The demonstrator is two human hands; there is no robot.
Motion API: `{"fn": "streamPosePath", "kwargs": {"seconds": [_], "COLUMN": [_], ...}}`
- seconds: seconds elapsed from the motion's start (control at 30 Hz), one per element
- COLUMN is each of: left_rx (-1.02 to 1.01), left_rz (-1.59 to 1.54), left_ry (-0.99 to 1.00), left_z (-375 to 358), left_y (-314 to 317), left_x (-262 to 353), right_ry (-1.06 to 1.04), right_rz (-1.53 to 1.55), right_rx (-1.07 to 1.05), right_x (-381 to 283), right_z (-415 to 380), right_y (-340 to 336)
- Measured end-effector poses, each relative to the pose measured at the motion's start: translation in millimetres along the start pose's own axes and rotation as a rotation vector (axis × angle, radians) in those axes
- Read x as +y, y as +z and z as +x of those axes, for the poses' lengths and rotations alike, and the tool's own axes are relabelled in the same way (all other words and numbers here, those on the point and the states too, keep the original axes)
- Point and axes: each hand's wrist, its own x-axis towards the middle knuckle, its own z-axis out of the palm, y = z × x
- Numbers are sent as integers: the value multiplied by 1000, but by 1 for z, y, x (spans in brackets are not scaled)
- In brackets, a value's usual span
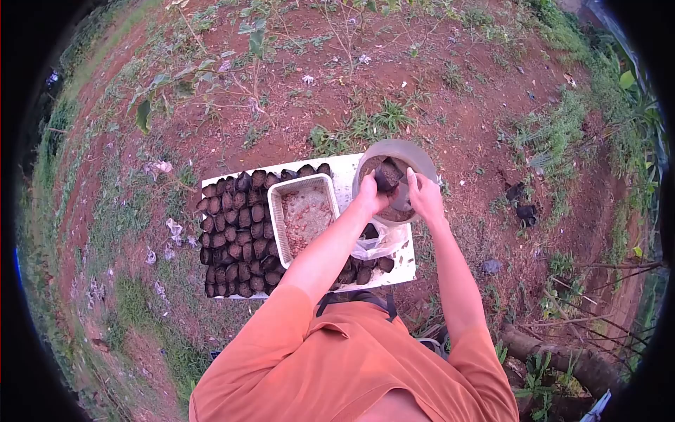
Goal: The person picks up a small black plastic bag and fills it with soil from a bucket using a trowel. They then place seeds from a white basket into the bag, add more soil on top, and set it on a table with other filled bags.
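Observation:
A small black nursery bag (387, 174) filled with dark soil is gripped in my left hand (371, 195), tilted over a round grey tub (403, 149). Loose soil (398, 213) lies inside the tub. My right hand (426, 199) is over the tub's right side, its fingers curled beside a smooth greyish piece (401, 200); I cannot tell what that piece is. Just below the tub, a clear plastic bag (383, 243) lies crumpled on the white board. To the left stands a cream plastic basket (278, 224) with small reddish pieces scattered on its bottom.
Rows of soil-filled black bags (239, 218) cover the left part of the white board (342, 169), and several more (362, 273) stand at its near edge. Leafy stems (256, 42) rise beyond it. A thick log (559, 355) and thin sticks (598, 320) lie at right.

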Motion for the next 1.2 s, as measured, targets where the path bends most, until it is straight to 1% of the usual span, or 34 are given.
{"fn": "streamPosePath", "kwargs": {"seconds": [0.03, 0.1, 0.13, 0.17, 0.23, 0.27, 0.3, 0.37, 0.4, 0.47, 0.5, 0.57, 0.6, 0.67, 0.73, 0.77, 0.8, 0.83, 0.87, 0.9, 0.93, 0.97, 1.0, 1.07, 1.1, 1.13, 1.17, 1.2], "left_rx": [57, 46, 38, 37, 23, 44, 45, 71, 74, 82, 94, -20, -12, -23, 3, 5, -68, -149, -88, -89, -130, -172, -171, -199, -225, -203, -210, -193], "left_rz": [24, 32, 45, 41, 133, 167, 164, 269, 263, 493, 488, 565, 564, 860, 1170, 1173, 1423, 1656, 1754, 1755, 1806, 1856, 1915, 1901, 1888, 1927, 1931, 1815], "left_ry": [16, 23, 32, 35, 23, 25, 27, 50, 55, 101, 106, 89, 92, 129, 139, 132, 420, 723, 762, 753, 832, 912, 887, 863, 839, 815, 810, 637], "left_z": [-1, -4, -6, -9, -14, -15, -17, -20, -23, -31, -34, -37, -37, -37, -57, -51, -37, -35, -33, -32, -31, -30, -43, -49, -51, -55, -59, -63], "left_y": [3, 8, 11, 12, 13, 14, 15, 16, 17, 17, 14, 11, 10, 14, 29, 21, 6, 4, 1, 0, 0, 0, 10, 15, 17, 20, 24, 28], "left_x": [-2, -7, -8, -9, -10, -9, -9, -9, -8, -4, -3, 0, 1, -1, 2, -1, -5, -7, -9, -9, -8, -7, -2, 5, 9, 15, 22, 30], "right_ry": [-2, -32, -88, -92, -111, -113, -87, -64, 1, 92, 91, 115, 115, 239, 235, 233, 212, 219, 232, 244, 238, 242, 238, 235, 247, 261, 268, 269], "right_rz": [-5, 102, 6, 3, -36, -37, -75, -115, -42, 59, 148, 202, 205, 363, 359, 352, 309, 312, 315, 316, 378, 377, 379, 381, 330, 280, 283, 283], "right_rx": [-1, -21, -29, -31, 38, 34, 43, 48, 23, -13, 25, 18, 11, -41, -77, -111, -108, -107, -111, -116, -50, -50, -46, -38, -53, -68, -63, -64], "right_x": [-4, -8, -9, -4, 4, 9, 8, 9, 9, 16, 38, 51, 48, 37, 35, 35, 33, 31, 30, 31, 32, 32, 34, 29, 20, 15, 9, 5], "right_z": [-1, -2, -2, 0, 5, 6, 6, 7, 9, 14, 22, 24, 21, 15, 14, 13, 12, 12, 11, 10, 8, 8, 8, 7, 4, 1, -2, -4], "right_y": [3, 8, 11, 15, 23, 26, 27, 26, 24, 25, 38, 45, 45, 35, 30, 28, 26, 24, 22, 22, 24, 25, 26, 24, 18, 16, 16, 16]}}
